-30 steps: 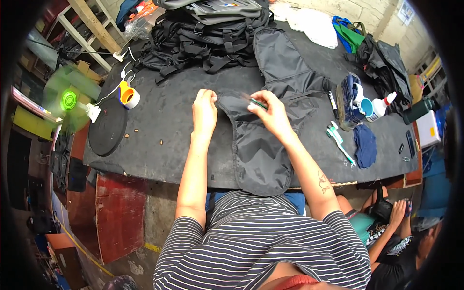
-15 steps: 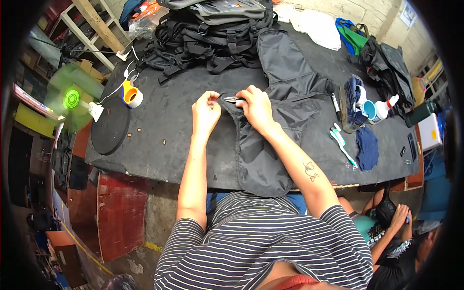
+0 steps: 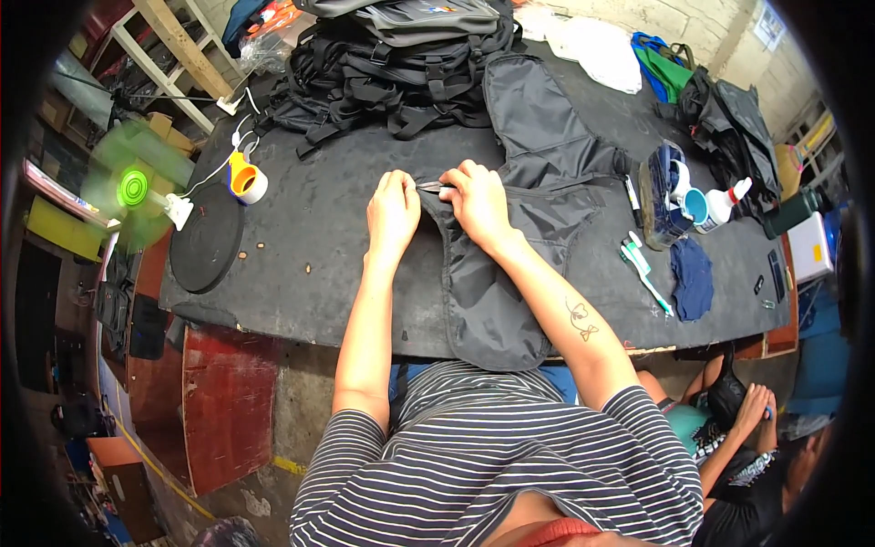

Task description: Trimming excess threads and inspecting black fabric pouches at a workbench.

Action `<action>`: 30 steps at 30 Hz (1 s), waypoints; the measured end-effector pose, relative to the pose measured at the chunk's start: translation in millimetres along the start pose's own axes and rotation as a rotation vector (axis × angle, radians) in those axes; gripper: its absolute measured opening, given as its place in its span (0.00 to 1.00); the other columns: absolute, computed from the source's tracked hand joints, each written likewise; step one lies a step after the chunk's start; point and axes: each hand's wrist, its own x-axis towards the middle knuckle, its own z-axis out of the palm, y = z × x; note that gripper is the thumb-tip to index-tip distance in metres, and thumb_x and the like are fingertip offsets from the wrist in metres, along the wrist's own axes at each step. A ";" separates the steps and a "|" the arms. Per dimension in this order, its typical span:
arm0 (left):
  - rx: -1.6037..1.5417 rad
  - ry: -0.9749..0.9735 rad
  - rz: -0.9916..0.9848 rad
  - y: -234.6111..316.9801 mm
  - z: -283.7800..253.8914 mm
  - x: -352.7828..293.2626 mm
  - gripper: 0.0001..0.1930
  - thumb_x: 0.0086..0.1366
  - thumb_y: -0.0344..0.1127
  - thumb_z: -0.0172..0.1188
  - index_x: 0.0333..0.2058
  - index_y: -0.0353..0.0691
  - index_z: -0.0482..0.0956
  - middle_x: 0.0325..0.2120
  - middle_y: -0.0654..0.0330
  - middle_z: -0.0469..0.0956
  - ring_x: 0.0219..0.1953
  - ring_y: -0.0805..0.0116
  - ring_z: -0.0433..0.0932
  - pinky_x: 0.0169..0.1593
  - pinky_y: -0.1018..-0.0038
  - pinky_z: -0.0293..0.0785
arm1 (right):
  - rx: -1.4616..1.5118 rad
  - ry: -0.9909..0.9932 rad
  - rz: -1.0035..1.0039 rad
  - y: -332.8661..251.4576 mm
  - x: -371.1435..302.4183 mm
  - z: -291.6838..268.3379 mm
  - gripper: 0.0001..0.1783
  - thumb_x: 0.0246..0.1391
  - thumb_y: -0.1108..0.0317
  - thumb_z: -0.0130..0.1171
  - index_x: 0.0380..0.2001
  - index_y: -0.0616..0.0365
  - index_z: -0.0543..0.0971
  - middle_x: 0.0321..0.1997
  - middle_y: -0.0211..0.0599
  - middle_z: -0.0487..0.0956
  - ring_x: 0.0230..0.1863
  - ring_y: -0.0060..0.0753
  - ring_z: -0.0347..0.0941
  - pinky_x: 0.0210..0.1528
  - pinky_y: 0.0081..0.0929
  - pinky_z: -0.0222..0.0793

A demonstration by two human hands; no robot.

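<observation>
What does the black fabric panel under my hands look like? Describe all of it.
The black fabric panel looks thin, smooth and slightly shiny, with creases and a narrow raised border along its left edge. It lies on the dark table, its rounded near end reaching the table edge by the striped shirt. The left hand seems to pinch its far left corner, where the right hand holds a small pointed metal tool. Whether it joins the fabric beyond is unclear.

Black fabric (image 3: 497, 314); dark shirt (image 3: 492, 438), white stripes; green-white brush (image 3: 643, 264); navy cloth (image 3: 692, 281).
</observation>
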 end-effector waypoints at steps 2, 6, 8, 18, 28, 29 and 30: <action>0.003 0.007 -0.007 0.1 0.5 -0.5 0.02 0.58 0.27 0.51 0.30 0.36 0.69 0.28 0.51 0.72 0.32 0.46 0.73 0.35 0.61 0.70 | -0.006 -0.007 -0.006 0.1 0.5 0.5 0.07 0.41 0.67 0.62 0.27 0.54 0.78 0.27 0.34 0.70 0.31 0.39 0.68 0.34 0.34 0.61; -0.032 0.016 -0.016 -3.9 1.4 -0.9 0.02 0.58 0.27 0.51 0.30 0.35 0.69 0.28 0.51 0.72 0.31 0.47 0.73 0.35 0.61 0.70 | 0.011 -0.010 0.002 1.4 0.0 1.4 0.07 0.41 0.68 0.62 0.27 0.54 0.78 0.26 0.34 0.70 0.32 0.39 0.69 0.34 0.34 0.60; -0.110 0.003 -0.028 -5.4 0.6 0.3 0.03 0.58 0.27 0.51 0.30 0.34 0.70 0.28 0.51 0.72 0.30 0.49 0.73 0.35 0.64 0.69 | 0.048 -0.035 0.058 2.4 -1.9 1.3 0.06 0.42 0.67 0.62 0.26 0.53 0.77 0.28 0.33 0.71 0.34 0.37 0.69 0.36 0.33 0.61; -0.117 -0.022 -0.079 -2.4 -0.6 1.1 0.03 0.59 0.27 0.51 0.30 0.33 0.71 0.27 0.51 0.72 0.28 0.53 0.73 0.34 0.66 0.69 | 0.112 -0.016 0.071 -0.4 -0.7 -3.6 0.09 0.39 0.69 0.64 0.28 0.57 0.78 0.27 0.37 0.72 0.33 0.43 0.71 0.34 0.36 0.65; -0.293 0.074 -0.124 0.5 -6.1 -2.8 0.10 0.50 0.19 0.49 0.32 0.35 0.73 0.30 0.57 0.74 0.32 0.65 0.75 0.35 0.74 0.71 | 0.155 -0.062 0.135 5.2 -3.3 -7.3 0.07 0.40 0.67 0.63 0.26 0.54 0.77 0.28 0.34 0.72 0.35 0.38 0.70 0.37 0.35 0.62; -0.308 0.072 -0.100 -0.9 -6.9 -3.4 0.09 0.50 0.20 0.50 0.32 0.35 0.73 0.31 0.57 0.74 0.32 0.65 0.75 0.35 0.74 0.71 | 0.174 -0.071 0.144 4.8 -3.9 -7.5 0.07 0.40 0.68 0.63 0.26 0.54 0.77 0.28 0.34 0.72 0.35 0.38 0.70 0.37 0.35 0.62; -0.323 0.071 -0.075 -2.0 -7.3 -4.0 0.09 0.49 0.20 0.52 0.32 0.35 0.74 0.32 0.58 0.74 0.32 0.66 0.75 0.36 0.74 0.71 | 0.174 -0.071 0.143 3.8 -4.7 -7.1 0.07 0.40 0.68 0.63 0.26 0.54 0.77 0.28 0.34 0.72 0.35 0.38 0.70 0.37 0.35 0.62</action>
